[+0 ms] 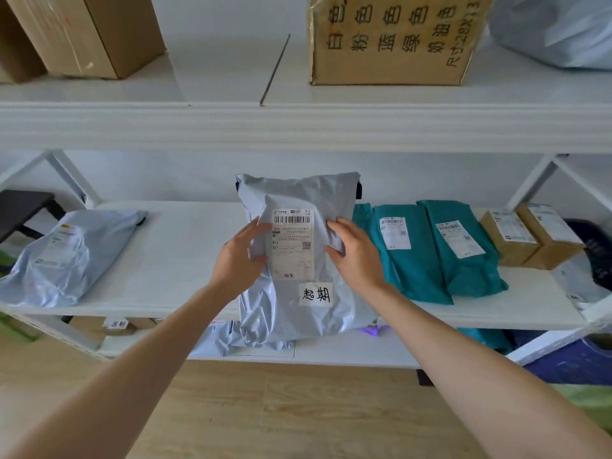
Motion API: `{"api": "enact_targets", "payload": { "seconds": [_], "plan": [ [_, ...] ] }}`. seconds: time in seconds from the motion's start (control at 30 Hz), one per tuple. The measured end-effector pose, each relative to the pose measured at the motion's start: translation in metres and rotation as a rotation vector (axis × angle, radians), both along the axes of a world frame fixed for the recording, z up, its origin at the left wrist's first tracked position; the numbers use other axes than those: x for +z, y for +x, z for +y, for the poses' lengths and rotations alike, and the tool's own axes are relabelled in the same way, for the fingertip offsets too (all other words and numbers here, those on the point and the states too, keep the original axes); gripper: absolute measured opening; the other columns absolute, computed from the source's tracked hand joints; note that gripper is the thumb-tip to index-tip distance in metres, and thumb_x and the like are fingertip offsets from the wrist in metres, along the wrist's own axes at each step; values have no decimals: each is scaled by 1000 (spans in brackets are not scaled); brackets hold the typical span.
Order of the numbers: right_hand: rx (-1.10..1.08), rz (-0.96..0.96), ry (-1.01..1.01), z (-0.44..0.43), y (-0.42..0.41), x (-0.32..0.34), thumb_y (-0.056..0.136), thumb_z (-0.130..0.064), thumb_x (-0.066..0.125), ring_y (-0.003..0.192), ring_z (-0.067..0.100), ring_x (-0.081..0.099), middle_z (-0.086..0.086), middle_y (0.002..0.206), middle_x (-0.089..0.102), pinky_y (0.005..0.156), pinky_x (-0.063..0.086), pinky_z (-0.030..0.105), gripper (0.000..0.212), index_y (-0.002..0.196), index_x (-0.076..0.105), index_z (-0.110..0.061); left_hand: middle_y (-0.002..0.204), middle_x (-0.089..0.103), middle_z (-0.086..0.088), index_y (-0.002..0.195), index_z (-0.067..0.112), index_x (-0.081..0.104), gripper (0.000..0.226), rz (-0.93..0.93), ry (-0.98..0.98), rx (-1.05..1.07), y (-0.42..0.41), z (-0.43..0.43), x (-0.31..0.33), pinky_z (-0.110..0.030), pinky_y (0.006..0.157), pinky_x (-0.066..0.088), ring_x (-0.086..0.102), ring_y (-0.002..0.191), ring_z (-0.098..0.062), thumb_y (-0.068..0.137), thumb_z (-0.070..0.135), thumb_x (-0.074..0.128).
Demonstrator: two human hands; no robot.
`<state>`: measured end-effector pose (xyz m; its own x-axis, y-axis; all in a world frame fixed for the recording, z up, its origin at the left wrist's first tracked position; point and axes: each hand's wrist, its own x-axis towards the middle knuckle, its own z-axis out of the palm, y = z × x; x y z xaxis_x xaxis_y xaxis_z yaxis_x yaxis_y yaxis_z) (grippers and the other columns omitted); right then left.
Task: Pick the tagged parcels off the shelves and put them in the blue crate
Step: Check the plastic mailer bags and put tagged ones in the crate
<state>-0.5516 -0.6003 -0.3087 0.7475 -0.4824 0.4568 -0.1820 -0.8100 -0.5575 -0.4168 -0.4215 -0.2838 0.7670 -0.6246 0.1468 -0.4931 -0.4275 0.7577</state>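
Observation:
A grey plastic parcel [298, 313] with a shipping label and a handwritten white tag [316, 294] hangs over the front edge of the middle shelf [172, 253]. My left hand [236, 256] grips its left side, thumb on the front. On the right side, my right hand [356, 255] pinches the wrinkled plastic. Below, on the lower shelf, a cardboard box carries another handwritten tag [116, 324]. No blue crate is in view.
On the same shelf lie another grey parcel [66, 256] at the left, two teal parcels [430, 250] and two small cardboard boxes [530, 236] at the right. The top shelf holds large cardboard boxes [390, 41]. More bags sit on the lower shelf. Wooden floor lies below.

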Motion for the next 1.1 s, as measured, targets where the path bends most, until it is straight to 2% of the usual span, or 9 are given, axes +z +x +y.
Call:
{"api": "enact_targets", "payload": {
  "seconds": [0.2,0.4,0.53,0.63,0.7,0.8,0.9,0.97,1.1],
  "plan": [
    [-73,21,-32,5,-27,8,81,-8,72,116,26,56,6,133,55,91,51,39,50,128,58,-9,143,49,0,128,26,58,59,12,-25,-67,-9,-4,2,-37,88,53,57,106,-25,80,-8,61],
    [-233,47,-45,13,-61,25,83,-8,71,118,25,54,6,133,55,94,48,35,49,129,56,-8,142,49,6,127,24,59,57,0,-53,-232,-19,-23,10,-31,82,51,56,99,-22,79,-8,60],
    [-346,37,-66,22,-85,31,83,-7,71,119,23,53,6,132,55,96,45,31,48,129,56,-8,138,55,1,125,26,60,57,-15,-57,-336,-28,-36,17,-27,79,48,57,95,-20,78,-6,60],
    [-434,53,-83,28,-104,35,82,-7,71,121,23,52,6,133,55,95,41,25,49,129,56,-7,140,51,6,125,25,60,56,-15,-79,-407,-39,-46,20,-30,82,51,60,99,-22,80,-7,59],
    [-492,63,-84,34,-118,36,82,-6,71,123,24,51,7,134,54,97,40,26,50,130,56,-7,140,49,11,126,24,60,55,-2,-78,-455,-49,-52,20,-27,80,50,58,97,-19,81,-7,57],
    [-555,64,-86,40,-141,37,83,-6,71,124,25,50,8,136,53,98,41,28,51,131,55,-7,137,54,-3,125,23,60,54,58,-104,-535,-64,-62,12,-31,83,52,57,100,-19,81,-8,57],
    [-660,66,-85,47,-170,35,85,-9,69,126,21,48,5,138,51,97,37,23,51,134,53,-10,139,52,-3,127,25,57,53,77,-98,-650,-85,-76,8,-35,89,54,57,107,-21,84,-6,59],
    [-727,73,-69,50,-193,31,86,-11,67,128,20,46,3,140,49,100,40,29,52,136,51,-13,141,50,-1,128,22,57,52,74,-90,-721,-105,-86,5,-31,88,53,57,110,-22,84,-5,59],
    [-853,99,-33,50,-239,24,88,-14,65,130,21,44,1,143,47,101,41,35,52,138,49,-16,143,48,2,128,20,58,51,84,-93,-828,-147,-106,1,-30,87,53,57,110,-22,83,-6,60]
  ]
}}
